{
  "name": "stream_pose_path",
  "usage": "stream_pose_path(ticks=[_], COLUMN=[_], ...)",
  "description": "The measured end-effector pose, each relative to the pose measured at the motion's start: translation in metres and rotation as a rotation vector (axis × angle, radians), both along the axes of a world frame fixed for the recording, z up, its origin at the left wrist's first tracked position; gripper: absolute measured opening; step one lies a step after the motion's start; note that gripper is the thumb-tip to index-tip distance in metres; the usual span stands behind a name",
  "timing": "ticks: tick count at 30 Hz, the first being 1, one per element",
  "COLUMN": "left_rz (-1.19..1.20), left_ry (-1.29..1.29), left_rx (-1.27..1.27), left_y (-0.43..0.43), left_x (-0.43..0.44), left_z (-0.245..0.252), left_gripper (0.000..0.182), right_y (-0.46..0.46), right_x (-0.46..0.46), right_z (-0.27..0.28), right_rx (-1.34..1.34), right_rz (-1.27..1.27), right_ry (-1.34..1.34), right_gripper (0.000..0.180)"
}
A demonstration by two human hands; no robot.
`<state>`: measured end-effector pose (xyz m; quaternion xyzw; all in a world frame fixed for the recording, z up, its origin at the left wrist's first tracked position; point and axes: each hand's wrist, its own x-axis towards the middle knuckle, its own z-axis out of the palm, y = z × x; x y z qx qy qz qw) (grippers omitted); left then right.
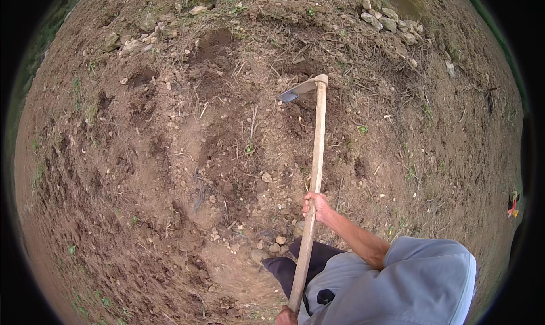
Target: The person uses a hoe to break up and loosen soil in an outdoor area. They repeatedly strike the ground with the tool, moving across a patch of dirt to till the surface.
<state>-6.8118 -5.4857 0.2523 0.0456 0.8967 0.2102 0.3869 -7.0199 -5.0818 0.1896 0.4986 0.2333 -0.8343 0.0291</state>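
My right hand point(316, 205) is wrapped around the middle of a hoe's pale wooden handle point(318, 146). Lower down, at the bottom rim of the view, my left hand point(286, 316) grips the handle near its end and is partly cut off. The hoe's metal blade point(298, 90) juts left from the far end of the handle, its edge greyer than the rest. Below the blade lies dark, broken soil point(300, 120); whether the blade touches it I cannot tell. Dry stalks point(254, 122) lie on the soil left of the handle.
Stones are heaped at the upper right point(388, 22) and upper left point(135, 44). Dry plant litter point(383, 65) covers the ground right of the hoe head. Small stones point(280, 240) lie by my feet. A red and yellow object point(514, 205), too small to identify, is at the far right.
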Motion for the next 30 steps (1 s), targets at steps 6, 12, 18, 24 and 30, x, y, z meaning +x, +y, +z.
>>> stream_pose_path(ticks=[6, 12, 18, 24, 30], left_rz=[0.032, -0.099, -0.243, -0.23, -0.212], left_ry=[-0.02, 0.036, 0.212, 0.319, 0.277], left_rx=[0.036, 0.11, 0.175, 0.3, 0.134], left_y=[-0.011, -0.032, -0.014, 0.054, 0.02], left_x=[0.026, 0.01, -0.073, -0.113, -0.08], left_z=[0.001, -0.008, -0.023, -0.019, -0.017], left_gripper=[0.035, 0.034, 0.031, 0.028, 0.03], right_y=[-0.03, -0.026, -0.002, 0.049, 0.043], right_x=[0.019, 0.03, 0.018, 0.008, -0.025], right_z=[0.046, 0.101, 0.179, 0.23, 0.139], right_rx=[0.213, 0.333, 0.438, 0.605, 0.531], right_rz=[0.044, -0.048, -0.235, -0.285, -0.225], right_ry=[-0.255, -0.233, -0.033, 0.189, 0.155], right_gripper=[0.01, 0.009, 0.008, 0.007, 0.005])
